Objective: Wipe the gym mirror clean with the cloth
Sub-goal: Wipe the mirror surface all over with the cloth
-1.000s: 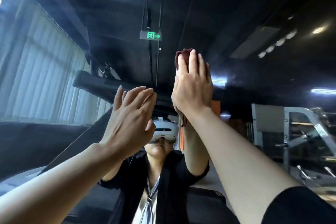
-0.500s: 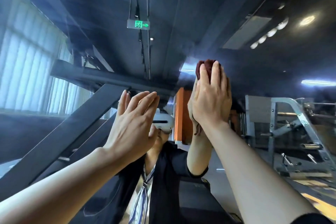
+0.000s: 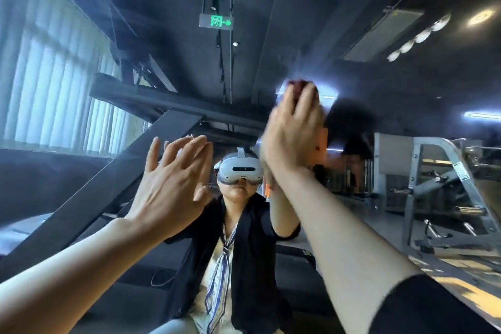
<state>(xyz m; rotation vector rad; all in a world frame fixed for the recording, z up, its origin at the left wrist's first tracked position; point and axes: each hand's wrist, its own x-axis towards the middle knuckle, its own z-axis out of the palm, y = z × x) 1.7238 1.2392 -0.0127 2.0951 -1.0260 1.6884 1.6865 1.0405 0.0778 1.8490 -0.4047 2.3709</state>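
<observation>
Her right hand (image 3: 294,127) is pressing a dark red cloth (image 3: 301,87) flat-fingered against the mirror (image 3: 352,8); beside it, her left hand (image 3: 173,184) is hovering, fingers spread apart

Green exit sign (image 3: 216,22) w/ arrow, hung from ceiling; nothing else legible.

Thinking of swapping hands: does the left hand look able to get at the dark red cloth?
Probably yes: the open left hand is raised beside the right hand, which presses the dark red cloth to the mirror; nothing lies between them.
</observation>
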